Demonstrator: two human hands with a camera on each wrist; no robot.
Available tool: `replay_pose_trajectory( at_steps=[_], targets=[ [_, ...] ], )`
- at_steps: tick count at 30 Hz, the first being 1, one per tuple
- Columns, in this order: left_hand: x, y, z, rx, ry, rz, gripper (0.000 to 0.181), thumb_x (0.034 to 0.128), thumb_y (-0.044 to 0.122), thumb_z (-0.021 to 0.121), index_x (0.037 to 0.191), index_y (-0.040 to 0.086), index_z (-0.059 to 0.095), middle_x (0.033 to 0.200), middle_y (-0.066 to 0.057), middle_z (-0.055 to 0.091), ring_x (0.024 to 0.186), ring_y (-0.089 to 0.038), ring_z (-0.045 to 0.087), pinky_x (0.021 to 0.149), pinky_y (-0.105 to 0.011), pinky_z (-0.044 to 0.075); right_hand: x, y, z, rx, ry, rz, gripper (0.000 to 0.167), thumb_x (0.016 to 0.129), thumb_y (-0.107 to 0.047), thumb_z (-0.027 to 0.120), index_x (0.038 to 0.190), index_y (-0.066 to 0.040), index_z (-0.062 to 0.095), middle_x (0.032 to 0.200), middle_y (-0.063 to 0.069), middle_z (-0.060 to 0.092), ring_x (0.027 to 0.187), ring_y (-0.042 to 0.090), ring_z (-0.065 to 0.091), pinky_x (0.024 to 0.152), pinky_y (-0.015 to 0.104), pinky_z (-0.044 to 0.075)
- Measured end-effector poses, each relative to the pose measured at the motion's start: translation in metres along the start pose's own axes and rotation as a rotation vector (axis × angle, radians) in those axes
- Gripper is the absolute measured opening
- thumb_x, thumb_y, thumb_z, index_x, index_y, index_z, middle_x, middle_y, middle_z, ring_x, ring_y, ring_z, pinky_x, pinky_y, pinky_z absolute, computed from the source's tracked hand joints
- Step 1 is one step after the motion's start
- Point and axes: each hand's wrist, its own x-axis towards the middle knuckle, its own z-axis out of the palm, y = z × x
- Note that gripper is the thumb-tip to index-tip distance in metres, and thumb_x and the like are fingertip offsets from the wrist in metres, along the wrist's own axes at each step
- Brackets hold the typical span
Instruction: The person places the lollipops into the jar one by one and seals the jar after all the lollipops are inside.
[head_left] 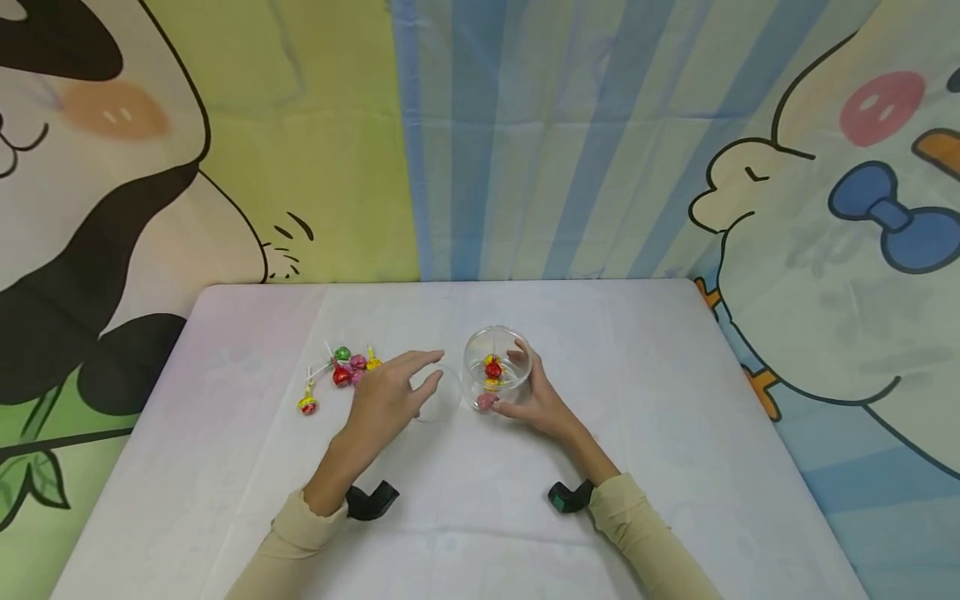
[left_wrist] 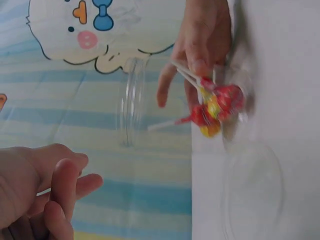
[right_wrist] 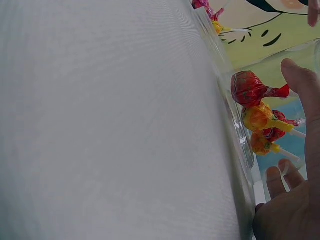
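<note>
A clear round jar (head_left: pixel 471 367) stands on the table with several wrapped lollipops (right_wrist: pixel 257 117) inside, red and yellow ones among them. My right hand (head_left: pixel 543 404) grips it from the right, thumb and fingers around the wall. Just left of the jar, my left hand (head_left: pixel 386 396) hovers with thumb and forefinger apart. It holds nothing; its fingers look loosely bent in the left wrist view. Between the hands a clear round lid (left_wrist: pixel 255 195) lies on the table. Beyond the left hand, a pile of lollipops (head_left: pixel 342 377) is partly hidden by that hand.
One yellow-and-red lollipop (head_left: pixel 307 403) lies apart, left of the pile. A white cloth covers the table (head_left: pixel 480 533). Behind its far edge hangs a printed curtain (head_left: pixel 525 167) with cartoon animals. Black wrist cameras (head_left: pixel 372 501) sit below both hands.
</note>
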Motion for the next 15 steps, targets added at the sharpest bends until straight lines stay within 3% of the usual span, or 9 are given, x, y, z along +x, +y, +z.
replay_pose_trajectory(
  at_steps=[4, 6, 11, 15],
  targets=[
    [-0.027, -0.021, -0.014, 0.046, -0.021, -0.108, 0.033, 0.0854, 0.021, 0.075, 0.117, 0.014, 0.07, 0.105, -0.009, 0.074, 0.039, 0.004, 0.048, 0.04, -0.019, 0.033, 0.0, 0.001, -0.001, 0.005, 0.011, -0.018, 0.104, 0.077, -0.012, 0.079, 0.154, -0.019, 0.01, 0.154, 0.018, 0.031, 0.146, 0.036, 0.027, 0.117, 0.064, 0.012],
    [-0.041, -0.032, -0.018, 0.051, -0.029, -0.161, 0.033, 0.0843, 0.02, 0.076, 0.117, 0.014, 0.07, 0.102, -0.009, 0.074, 0.038, 0.005, 0.047, 0.04, -0.02, 0.032, 0.002, 0.012, 0.001, 0.003, 0.025, -0.026, 0.106, 0.076, -0.015, 0.081, 0.154, -0.024, 0.01, 0.153, 0.015, 0.033, 0.146, 0.035, 0.028, 0.117, 0.063, 0.012],
    [-0.071, -0.052, -0.025, 0.055, -0.041, -0.271, 0.032, 0.0835, 0.018, 0.076, 0.115, 0.014, 0.071, 0.076, -0.002, 0.072, 0.036, 0.002, 0.043, 0.039, -0.022, 0.031, 0.004, 0.018, 0.001, -0.006, 0.04, -0.038, 0.107, 0.074, -0.018, 0.083, 0.154, -0.022, 0.011, 0.151, 0.013, 0.036, 0.145, 0.034, 0.029, 0.117, 0.062, 0.014],
    [-0.085, -0.063, -0.028, 0.056, -0.026, -0.34, 0.032, 0.083, 0.017, 0.076, 0.115, 0.015, 0.071, 0.048, 0.007, 0.059, 0.035, -0.002, 0.041, 0.039, -0.023, 0.029, 0.003, 0.018, 0.002, -0.002, 0.038, -0.043, 0.108, 0.074, -0.019, 0.084, 0.154, -0.021, 0.011, 0.151, 0.014, 0.036, 0.145, 0.035, 0.029, 0.117, 0.063, 0.013]
  ],
)
